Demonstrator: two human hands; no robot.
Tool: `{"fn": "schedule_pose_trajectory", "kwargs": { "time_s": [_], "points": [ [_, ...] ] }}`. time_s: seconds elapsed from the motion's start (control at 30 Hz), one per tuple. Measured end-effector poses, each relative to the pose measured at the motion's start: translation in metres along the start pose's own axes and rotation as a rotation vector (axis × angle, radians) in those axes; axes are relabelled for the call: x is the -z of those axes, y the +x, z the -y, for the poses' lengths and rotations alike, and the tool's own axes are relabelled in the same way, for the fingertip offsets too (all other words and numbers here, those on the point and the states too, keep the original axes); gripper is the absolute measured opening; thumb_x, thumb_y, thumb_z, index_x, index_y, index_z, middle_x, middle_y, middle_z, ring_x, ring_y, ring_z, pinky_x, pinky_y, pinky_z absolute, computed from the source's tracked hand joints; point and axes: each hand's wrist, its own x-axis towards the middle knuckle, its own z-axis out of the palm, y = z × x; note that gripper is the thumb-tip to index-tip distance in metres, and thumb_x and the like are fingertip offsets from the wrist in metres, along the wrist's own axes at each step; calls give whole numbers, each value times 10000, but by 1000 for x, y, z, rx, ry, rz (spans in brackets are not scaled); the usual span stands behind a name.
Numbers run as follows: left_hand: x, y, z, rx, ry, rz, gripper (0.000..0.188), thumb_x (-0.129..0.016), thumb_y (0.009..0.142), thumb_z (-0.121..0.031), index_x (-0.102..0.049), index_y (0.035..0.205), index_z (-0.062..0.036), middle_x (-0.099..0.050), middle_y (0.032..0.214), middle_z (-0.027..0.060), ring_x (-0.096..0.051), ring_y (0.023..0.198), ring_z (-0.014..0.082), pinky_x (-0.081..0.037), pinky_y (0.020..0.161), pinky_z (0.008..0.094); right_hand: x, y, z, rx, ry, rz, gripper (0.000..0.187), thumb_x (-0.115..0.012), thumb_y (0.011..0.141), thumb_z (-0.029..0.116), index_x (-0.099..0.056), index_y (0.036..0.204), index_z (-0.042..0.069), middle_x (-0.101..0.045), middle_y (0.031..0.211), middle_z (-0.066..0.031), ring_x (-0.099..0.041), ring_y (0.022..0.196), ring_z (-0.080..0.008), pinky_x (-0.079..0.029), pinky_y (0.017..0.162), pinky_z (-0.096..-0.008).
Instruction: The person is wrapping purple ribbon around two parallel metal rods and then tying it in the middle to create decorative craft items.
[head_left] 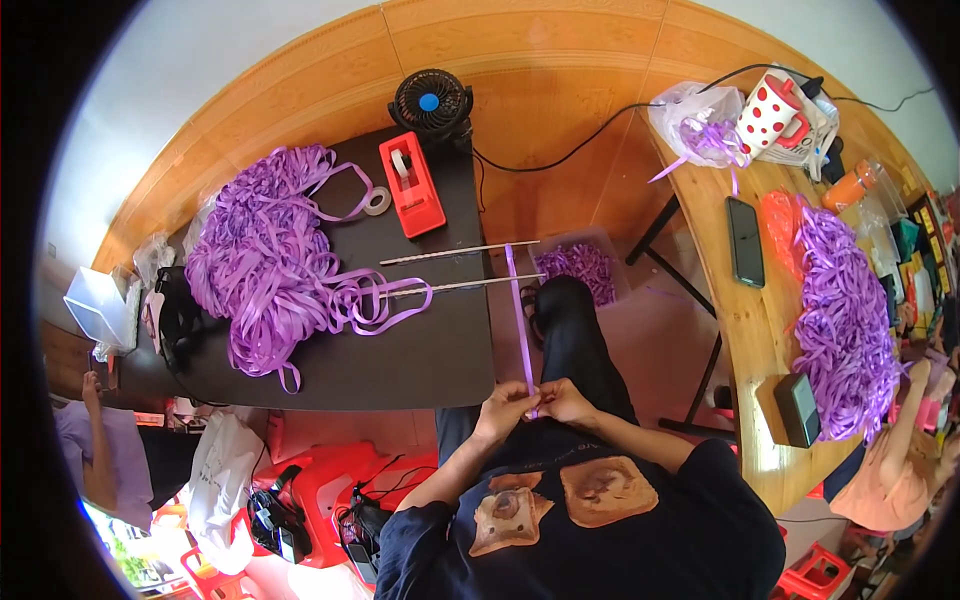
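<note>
A narrow purple ribbon (520, 325) is stretched from the far one of two thin twisted rods (462, 251) down to my lap. My left hand (507, 409) pinches its near end, fingers closed. Close beside it, my right hand (566, 403) is closed on the same end, and the fingertips of both hands almost meet. The near rod (460, 287) passes by the ribbon lower down; whether they touch I cannot tell. Both rods jut past the right edge of the dark table (400, 365). A big heap of purple ribbon (265, 250) lies on that table, loose loops reaching the near rod.
Behind the rods are a red tape dispenser (411, 185), a tape roll (377, 201) and a black fan (431, 103). A bin of purple scraps (580, 272) stands on the floor. The wooden table (715, 255) at right bears a phone (744, 240) and more ribbon (845, 325). Other people sit at both sides.
</note>
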Motion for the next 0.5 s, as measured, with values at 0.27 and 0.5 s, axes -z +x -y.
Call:
{"fn": "schedule_pose_trajectory", "kwargs": {
  "time_s": [0.27,0.5],
  "points": [
    [3,-7,6,-171,450,-107,246,-734,794,-161,-640,936,17,-647,763,63,-592,663,104,-489,586,243,-5,-8,16,-16,-103,19,92,-695,766,-48,-671,847,-11,-658,755,-24,-574,671,-72,-452,628,-205],
    [0,10,5,-309,203,-272,117,-724,800,-105,-651,867,-42,-579,781,-14,-523,715,55,-423,632,192,-9,-19,21,75,-134,183,63,-713,775,10,-676,826,1,-635,744,24,-537,707,-44,-431,687,-208]
  ]
}}
